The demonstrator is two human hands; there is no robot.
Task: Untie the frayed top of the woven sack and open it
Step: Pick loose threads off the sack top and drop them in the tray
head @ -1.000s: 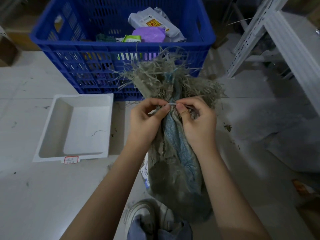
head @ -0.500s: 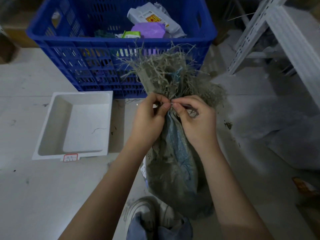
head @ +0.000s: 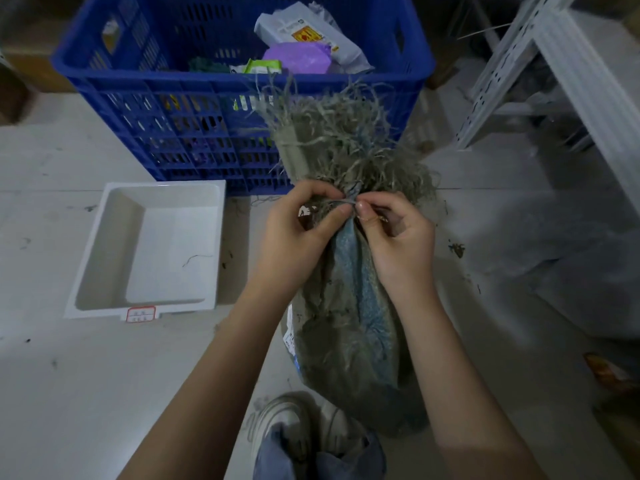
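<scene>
Both hands sit at the sack's neck: left hand [head: 294, 233] pinches a thin grey tie strand [head: 341, 201] between thumb and forefinger, other fingers curled; right hand [head: 398, 244] pinches close beside it at the same knot, thumb tip nearly touching the left thumb. I cannot tell which loop of the tie each one holds. Grey-green woven sack with a blue stripe [head: 349, 323] stands upright on the pale concrete floor [head: 104, 393], its base just beyond a white sneaker and denim cuff [head: 298, 434]. Tie still on; frayed top [head: 343, 140] fans out above the knot.

Left of the sack, an open white plastic tray [head: 149, 251] with a red-edged label, bare floor around it. Right side: dim floor, debris flecks, clear plastic sheeting, hard to make out. Behind, touching the fray in view, a blue slotted plastic crate [head: 194, 109] of packets, cropped at top. White metal rack [head: 554, 64] is cut off at right.
</scene>
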